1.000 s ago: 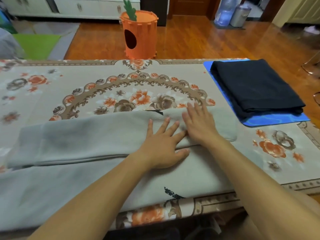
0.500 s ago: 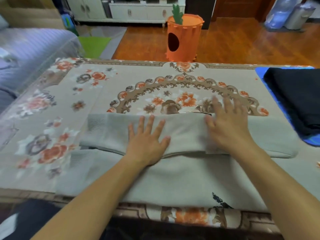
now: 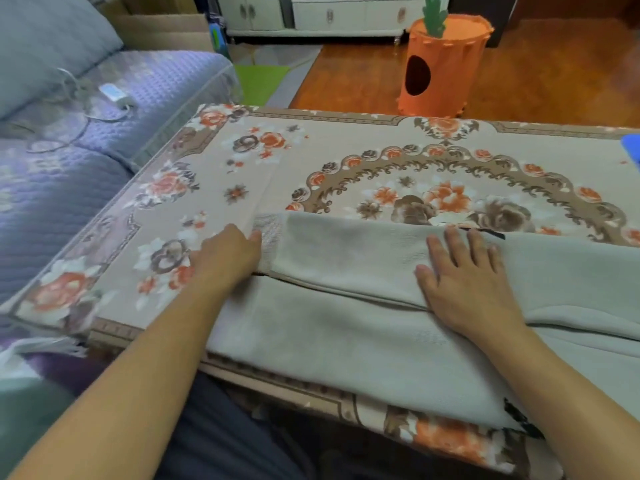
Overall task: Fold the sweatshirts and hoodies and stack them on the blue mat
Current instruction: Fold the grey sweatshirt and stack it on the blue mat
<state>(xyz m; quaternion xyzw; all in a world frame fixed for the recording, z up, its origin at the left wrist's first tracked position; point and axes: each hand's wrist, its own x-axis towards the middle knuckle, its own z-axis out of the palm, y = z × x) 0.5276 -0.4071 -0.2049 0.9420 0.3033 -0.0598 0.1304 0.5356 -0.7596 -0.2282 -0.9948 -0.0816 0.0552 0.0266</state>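
A light grey sweatshirt (image 3: 346, 327) lies spread along the near edge of the table, with one sleeve folded lengthwise across its body. My left hand (image 3: 225, 258) is at the sleeve's left end; its fingers are curled and the thumb sits on the ribbed cuff (image 3: 268, 237), pinching it. My right hand (image 3: 467, 282) lies flat with spread fingers on the folded sleeve, near the middle. Only a sliver of the blue mat (image 3: 632, 143) shows at the right edge, and what lies on it is out of view.
The table carries a beige floral cloth (image 3: 346, 150). A purple quilted sofa (image 3: 69, 133) with a charger and cable stands close on the left. An orange carrot-shaped bin (image 3: 443, 64) stands on the wood floor beyond the table's far edge.
My left hand slid left along the sleeve from the middle to the cuff and curled onto it. My right hand stayed flat on the sleeve. The view swung left, and the black folded garment left the frame.
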